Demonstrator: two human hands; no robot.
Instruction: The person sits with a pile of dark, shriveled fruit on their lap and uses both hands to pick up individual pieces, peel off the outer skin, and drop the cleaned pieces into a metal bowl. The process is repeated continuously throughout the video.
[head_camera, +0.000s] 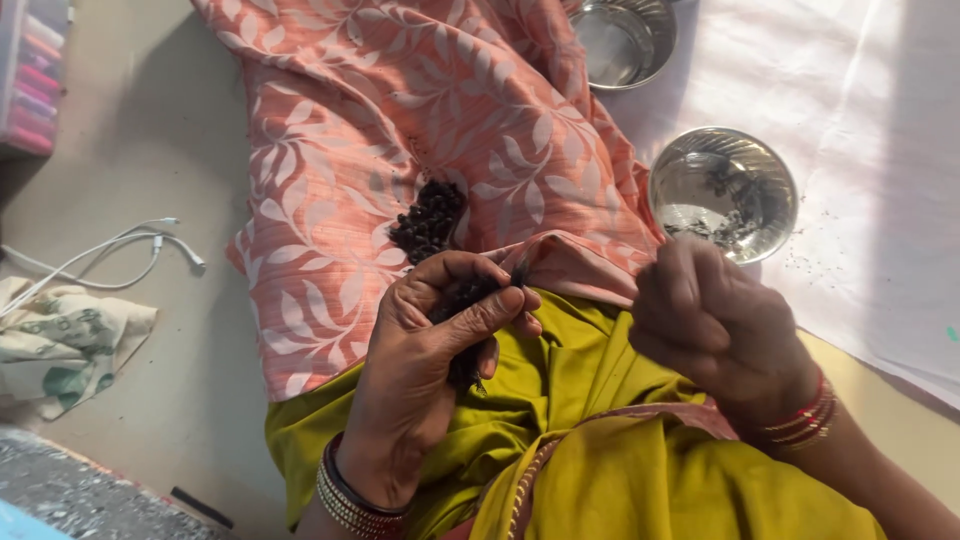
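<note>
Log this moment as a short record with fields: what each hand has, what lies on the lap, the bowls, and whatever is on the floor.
left hand: cupped around a clump of small dark dried bits
right hand: closed loosely, fingers curled; contents cannot be seen
lap: pink leaf-print cloth with a pile of dark bits on it
near bowl: steel, on the white sheet, some dark bits inside
far bowl: steel, looks empty
floor: white cable, crumpled printed cloth
</note>
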